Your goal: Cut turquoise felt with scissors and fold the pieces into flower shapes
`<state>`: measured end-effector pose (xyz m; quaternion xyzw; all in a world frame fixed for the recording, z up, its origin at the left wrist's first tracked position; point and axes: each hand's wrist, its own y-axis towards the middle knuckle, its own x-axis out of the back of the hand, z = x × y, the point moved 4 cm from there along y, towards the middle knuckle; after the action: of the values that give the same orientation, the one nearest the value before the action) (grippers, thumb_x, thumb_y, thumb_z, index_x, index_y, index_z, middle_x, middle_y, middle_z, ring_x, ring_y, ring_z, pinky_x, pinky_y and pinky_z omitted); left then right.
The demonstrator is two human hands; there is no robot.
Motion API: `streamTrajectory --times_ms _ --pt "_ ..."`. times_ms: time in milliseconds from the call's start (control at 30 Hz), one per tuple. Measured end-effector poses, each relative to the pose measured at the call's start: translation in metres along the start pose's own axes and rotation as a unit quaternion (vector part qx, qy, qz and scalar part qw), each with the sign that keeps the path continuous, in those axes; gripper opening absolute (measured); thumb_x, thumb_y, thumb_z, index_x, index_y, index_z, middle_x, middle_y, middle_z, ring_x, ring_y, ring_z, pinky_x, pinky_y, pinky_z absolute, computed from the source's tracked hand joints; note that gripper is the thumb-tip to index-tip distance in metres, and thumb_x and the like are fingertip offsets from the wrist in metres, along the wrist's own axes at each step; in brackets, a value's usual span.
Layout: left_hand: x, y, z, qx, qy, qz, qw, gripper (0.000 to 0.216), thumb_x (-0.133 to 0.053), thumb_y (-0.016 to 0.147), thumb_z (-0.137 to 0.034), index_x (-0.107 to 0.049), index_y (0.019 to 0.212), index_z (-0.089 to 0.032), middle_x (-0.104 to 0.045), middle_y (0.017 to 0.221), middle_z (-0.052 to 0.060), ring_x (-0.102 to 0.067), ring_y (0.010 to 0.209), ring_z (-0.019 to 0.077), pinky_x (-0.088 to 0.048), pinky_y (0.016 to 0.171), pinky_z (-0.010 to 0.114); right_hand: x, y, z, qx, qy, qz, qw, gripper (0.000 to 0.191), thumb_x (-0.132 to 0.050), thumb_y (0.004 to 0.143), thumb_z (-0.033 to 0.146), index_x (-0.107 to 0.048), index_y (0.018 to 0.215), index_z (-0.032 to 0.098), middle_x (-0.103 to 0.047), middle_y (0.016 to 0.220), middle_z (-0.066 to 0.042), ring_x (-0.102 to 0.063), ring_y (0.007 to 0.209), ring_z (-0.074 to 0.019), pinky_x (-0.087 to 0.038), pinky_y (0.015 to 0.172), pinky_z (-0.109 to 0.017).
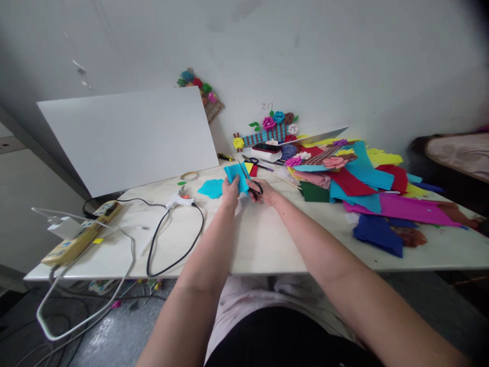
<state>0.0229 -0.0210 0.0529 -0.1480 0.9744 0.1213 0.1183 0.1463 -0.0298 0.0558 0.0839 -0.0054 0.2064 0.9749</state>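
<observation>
Turquoise felt piece (236, 176) held upright above the table (260, 239), toward its far edge, pinched in left hand (230, 192). Right hand (265, 192) clenched around black-handled scissors (252, 187), blades at the felt. Second turquoise scrap (211, 188) flat just left. Glue gun (179, 200) nearby; felt heap (367, 188) at right.

White board (130, 137) leans behind glue gun (179, 200) and power strip (82, 233)

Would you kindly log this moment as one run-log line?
left hand: holds blue felt piece | right hand: scissors cutting it | on table: glue gun, felt pile
</observation>
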Motion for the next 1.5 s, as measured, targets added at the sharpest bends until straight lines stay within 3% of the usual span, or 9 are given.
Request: streamTrajectory --times_ms 400,867,1500 --pt "0.0016 0.0018 0.002 0.002 0.007 -0.015 1.0 0.025 -0.059 0.069 -0.039 -0.046 0.074 -0.019 -0.042 0.053 -0.006 -0.035 0.041 0.0051 -0.026 0.039 0.017 -0.0025 0.0019 0.0003 0.022 -0.009 -0.033 0.999 0.036 -0.064 0.07 0.048 -0.046 0.065 0.017 -0.049 0.043 0.005 -0.045 0.031 -0.0075 -0.024 0.024 -0.018" --pt "-0.0015 -0.0031 -0.002 0.017 0.007 0.009 1.0 0.027 -0.061 0.068 -0.041 -0.047 0.075 -0.019 -0.04 0.051 -0.007 -0.034 0.039 0.0052 -0.025 0.039 0.017 0.0059 -0.0013 0.0 -0.002 0.028 0.034 0.999 0.047 -0.059 0.069 0.061 -0.048 0.072 0.016 -0.055 0.048 0.001 -0.051 0.035 -0.0101 -0.027 0.027 -0.018" --pt "-0.0051 -0.0037 -0.0014 0.014 0.024 0.035 0.999 0.03 -0.062 0.068 -0.043 -0.05 0.08 -0.018 -0.042 0.051 -0.006 -0.036 0.038 0.0054 -0.025 0.037 0.017 0.0067 -0.0022 0.0061 0.011 0.014 0.005 1.0 0.047 -0.061 0.066 0.062 -0.049 0.068 0.016 -0.055 0.048 0.001 -0.052 0.036 -0.0108 -0.027 0.027 -0.017"
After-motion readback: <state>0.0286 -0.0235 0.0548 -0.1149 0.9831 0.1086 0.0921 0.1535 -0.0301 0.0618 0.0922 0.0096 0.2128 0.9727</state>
